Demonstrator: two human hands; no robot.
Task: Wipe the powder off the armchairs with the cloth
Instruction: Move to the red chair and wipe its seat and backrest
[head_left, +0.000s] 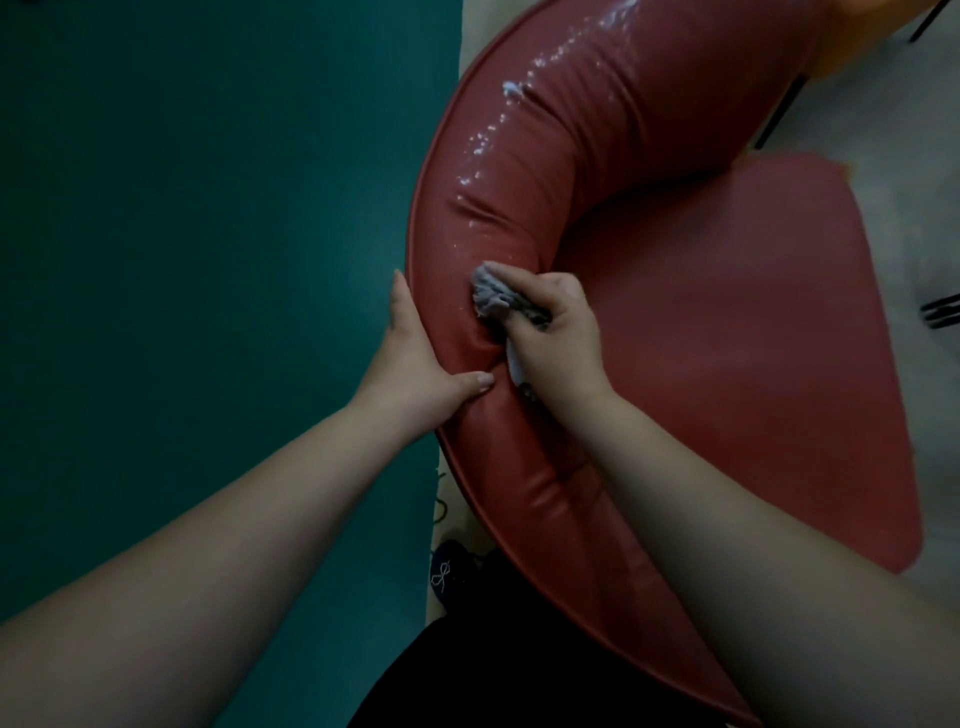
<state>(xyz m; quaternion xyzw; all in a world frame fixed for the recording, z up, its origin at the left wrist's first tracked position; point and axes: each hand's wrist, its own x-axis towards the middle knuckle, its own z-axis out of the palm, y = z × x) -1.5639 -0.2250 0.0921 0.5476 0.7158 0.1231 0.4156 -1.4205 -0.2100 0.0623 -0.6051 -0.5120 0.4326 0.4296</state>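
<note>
A red leather armchair (701, 322) with a curved padded backrest fills the right half of the view. White powder (511, 88) speckles the top of the backrest further away. My right hand (558, 338) grips a bunched grey cloth (491, 293) and presses it onto the backrest's top. My left hand (415, 358) holds the backrest's outer edge, thumb on top and fingers behind the rim.
A dark green wall or panel (208, 260) stands close on the left of the chair. Pale floor (883, 130) shows at the upper right with thin black chair legs (779, 109). A dark shoe (449, 571) is below the backrest.
</note>
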